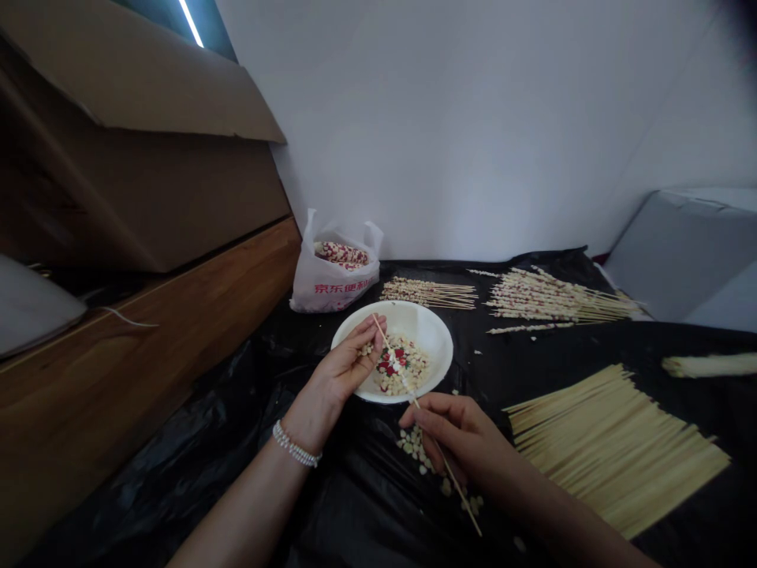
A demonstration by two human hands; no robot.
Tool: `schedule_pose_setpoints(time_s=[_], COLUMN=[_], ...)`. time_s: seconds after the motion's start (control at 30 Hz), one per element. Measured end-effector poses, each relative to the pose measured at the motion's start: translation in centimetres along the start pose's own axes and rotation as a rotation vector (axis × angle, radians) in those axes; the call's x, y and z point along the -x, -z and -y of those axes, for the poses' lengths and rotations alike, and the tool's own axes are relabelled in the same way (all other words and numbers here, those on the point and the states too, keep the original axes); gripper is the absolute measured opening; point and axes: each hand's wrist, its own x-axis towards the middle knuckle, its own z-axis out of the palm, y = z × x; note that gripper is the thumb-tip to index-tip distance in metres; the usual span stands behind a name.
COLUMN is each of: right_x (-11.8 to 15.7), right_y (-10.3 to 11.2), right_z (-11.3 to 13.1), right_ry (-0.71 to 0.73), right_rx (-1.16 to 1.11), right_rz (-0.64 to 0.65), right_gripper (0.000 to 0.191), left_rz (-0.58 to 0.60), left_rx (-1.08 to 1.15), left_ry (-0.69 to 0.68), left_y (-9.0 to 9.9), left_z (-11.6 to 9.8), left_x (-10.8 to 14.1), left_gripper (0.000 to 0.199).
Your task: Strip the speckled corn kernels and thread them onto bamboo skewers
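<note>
Skewer crosses the bowl, right fingers gripping it, hold unclear for left fingers.

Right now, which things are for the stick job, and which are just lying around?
For the job, it seems:
held stick
bowl
kernels
bare sticks
filled sticks
black sheet
perhaps the bag

Probably just lying around:
brown box
grey box
</note>
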Motion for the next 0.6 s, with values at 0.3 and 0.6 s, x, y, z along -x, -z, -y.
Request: schedule_pose_setpoints(time_s=[0.3, 0.6], right_x=[0.1, 0.6], right_y=[-0.1, -0.7], right_z=[-0.2, 0.3], right_ry=[0.007, -0.063], right_rx=[-0.003, -0.079], right_rz=[0.016, 0.067], right_gripper=[0.039, 0.034], left_rz=[-0.088, -0.098], left_rx=[0.169, 0.128], left_ry=[0.071, 0.059], left_y=[-0.7, -0.7], left_z=[-0.2, -0.3], left_x=[-1.0, -1.0], left_gripper=[0.056, 0.044])
